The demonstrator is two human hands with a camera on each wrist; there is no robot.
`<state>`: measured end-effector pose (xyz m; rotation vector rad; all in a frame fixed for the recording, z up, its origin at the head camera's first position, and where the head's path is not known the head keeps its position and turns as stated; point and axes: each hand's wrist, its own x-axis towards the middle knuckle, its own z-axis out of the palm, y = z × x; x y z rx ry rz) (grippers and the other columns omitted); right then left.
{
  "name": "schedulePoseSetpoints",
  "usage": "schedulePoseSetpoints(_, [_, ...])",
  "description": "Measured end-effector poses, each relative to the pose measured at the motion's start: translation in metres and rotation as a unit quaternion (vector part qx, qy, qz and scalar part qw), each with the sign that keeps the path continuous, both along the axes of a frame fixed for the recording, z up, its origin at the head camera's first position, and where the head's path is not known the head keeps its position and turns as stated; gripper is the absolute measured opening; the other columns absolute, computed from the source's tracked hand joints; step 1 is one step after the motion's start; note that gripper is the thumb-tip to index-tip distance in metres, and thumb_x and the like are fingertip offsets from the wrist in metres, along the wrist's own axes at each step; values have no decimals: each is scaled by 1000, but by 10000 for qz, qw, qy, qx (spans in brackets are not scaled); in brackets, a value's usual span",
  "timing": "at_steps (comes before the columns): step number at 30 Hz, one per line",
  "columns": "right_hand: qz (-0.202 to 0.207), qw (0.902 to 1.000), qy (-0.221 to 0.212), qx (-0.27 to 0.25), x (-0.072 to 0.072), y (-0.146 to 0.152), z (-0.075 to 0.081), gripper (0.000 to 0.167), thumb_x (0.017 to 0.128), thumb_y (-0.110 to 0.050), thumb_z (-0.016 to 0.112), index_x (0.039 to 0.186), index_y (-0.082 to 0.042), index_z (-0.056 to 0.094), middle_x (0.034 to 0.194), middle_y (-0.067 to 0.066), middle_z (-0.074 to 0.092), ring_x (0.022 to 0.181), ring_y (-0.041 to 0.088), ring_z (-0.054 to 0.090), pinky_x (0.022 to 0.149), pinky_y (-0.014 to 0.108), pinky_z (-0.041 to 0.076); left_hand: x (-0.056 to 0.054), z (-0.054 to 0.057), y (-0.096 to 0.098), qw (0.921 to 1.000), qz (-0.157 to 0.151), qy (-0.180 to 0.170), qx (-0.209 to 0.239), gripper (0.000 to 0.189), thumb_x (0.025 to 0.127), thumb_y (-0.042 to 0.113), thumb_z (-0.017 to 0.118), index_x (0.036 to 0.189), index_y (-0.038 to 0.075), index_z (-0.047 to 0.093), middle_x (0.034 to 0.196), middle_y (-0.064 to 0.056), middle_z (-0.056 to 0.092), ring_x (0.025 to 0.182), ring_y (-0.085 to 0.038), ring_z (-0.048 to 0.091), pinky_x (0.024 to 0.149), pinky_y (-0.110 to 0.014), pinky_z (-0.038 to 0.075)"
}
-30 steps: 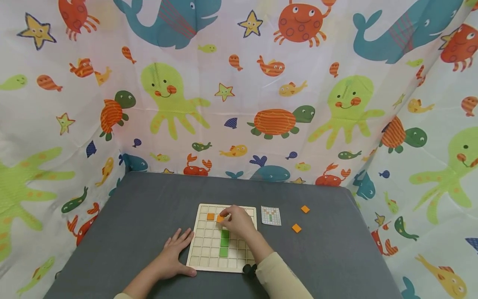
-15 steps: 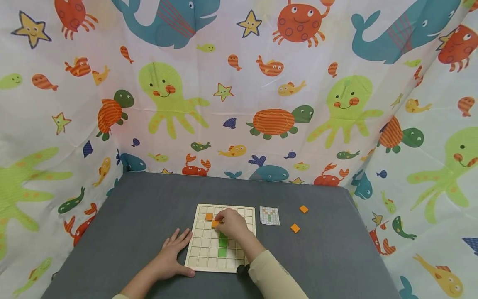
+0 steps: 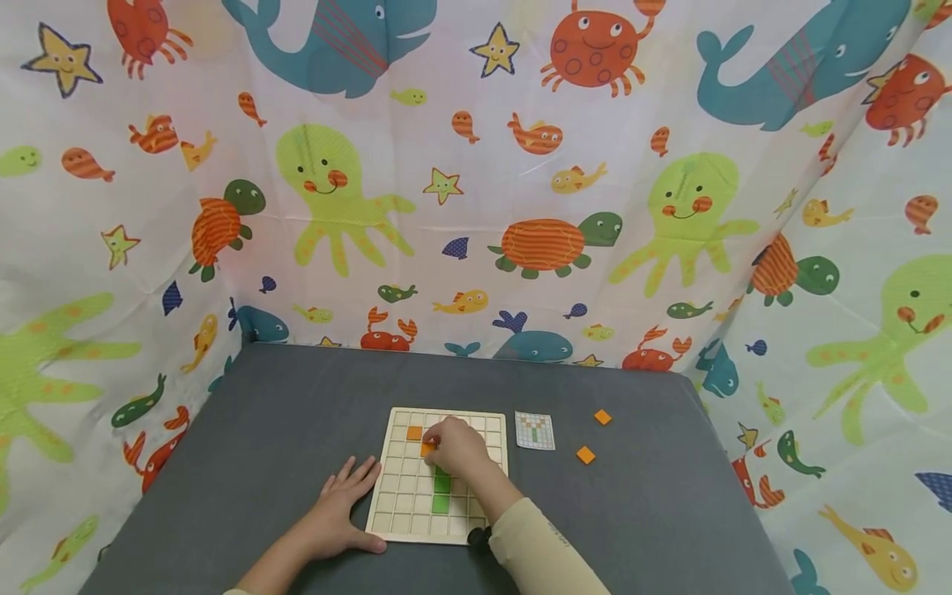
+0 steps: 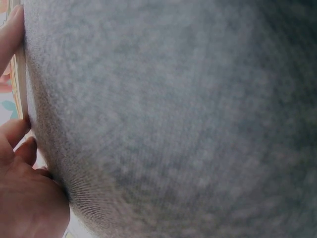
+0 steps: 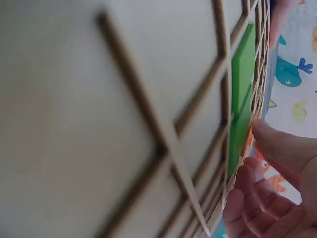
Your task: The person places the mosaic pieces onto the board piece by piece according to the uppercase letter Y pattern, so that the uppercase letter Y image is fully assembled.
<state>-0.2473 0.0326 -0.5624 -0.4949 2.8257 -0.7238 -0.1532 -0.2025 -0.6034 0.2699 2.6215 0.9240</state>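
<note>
A wooden grid board (image 3: 402,523) lies on the grey table. My left hand (image 3: 336,512) rests beside its left edge with fingers spread, fingertips and thumb touching the edge; the left wrist view shows the board's side (image 4: 21,79) between the digits. Over the board's upper middle, my right hand (image 3: 463,453) pinches an orange square tile (image 3: 427,450) at the grid. Up and left of that tile sits another orange tile (image 3: 414,433) in a cell. Two green tiles (image 3: 441,503) stand in one column, partly under the right hand; the right wrist view shows them seated in cells.
Right of the board lies a small pattern card (image 3: 535,431) printed with a coloured grid. Farther right are two loose orange tiles, one behind (image 3: 603,417) and one nearer (image 3: 586,455). A sea-animal curtain (image 3: 476,190) encloses the table's back and sides.
My right hand has moved the orange tile slightly left and toward me, to a cell diagonal to the other orange tile. My left hand stays at the board's edge.
</note>
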Motion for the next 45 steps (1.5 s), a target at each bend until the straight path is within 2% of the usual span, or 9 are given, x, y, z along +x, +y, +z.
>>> schedulePoseSetpoints(5, [-64,9999,50,-108,-1,3,12,34,84,-15,80,118,-20,76,105,2,71,93,20,67,69,37,55,1,-1,0,10000,-5,25,-66,129,56,62,91,160,16,31,169,-6,22,156,-41,1,119,-69,3])
schedulePoseSetpoints(13, [-151,9972,137,-725,-3,29,25,32,89,-19,78,120,-16,75,108,3,69,87,18,65,64,34,53,1,0,1,10000,70,-27,0,129,55,59,93,160,16,31,169,-6,22,156,-41,0,119,-68,2])
schedulePoseSetpoints(19, [-296,9943,255,-988,-4,52,33,31,91,-19,76,121,-14,74,120,8,67,101,28,67,73,39,57,0,-2,2,9999,110,-47,-50,130,53,60,93,160,17,31,169,-5,22,156,-40,0,120,-67,3])
schedulePoseSetpoints(22, [-372,9934,312,-1041,-6,62,37,30,91,-18,76,121,-12,74,121,9,67,102,30,68,74,41,58,-1,-3,2,9999,128,-60,-69,130,53,60,93,160,17,31,169,-4,22,156,-40,0,120,-67,2])
schedulePoseSetpoints(29, [-698,9895,369,-1211,-9,83,38,29,91,-19,77,119,-16,74,122,7,67,99,26,67,70,37,57,-1,-2,1,9999,104,-58,-89,130,53,60,92,160,17,31,169,-5,22,156,-40,0,120,-68,2])
schedulePoseSetpoints(39, [-1321,9824,459,-1240,-8,113,40,32,90,-22,78,121,-16,74,120,5,68,98,25,68,66,39,56,-1,-4,-1,9999,107,-23,-95,131,53,62,91,160,18,30,169,-4,21,157,-39,0,120,-67,3])
schedulePoseSetpoints(45, [-1681,9771,516,-1194,-13,135,36,32,89,-21,79,120,-18,75,120,6,69,103,27,67,76,46,57,0,-2,1,10000,50,12,-38,130,55,61,91,161,17,30,169,-4,21,156,-40,-1,119,-68,3])
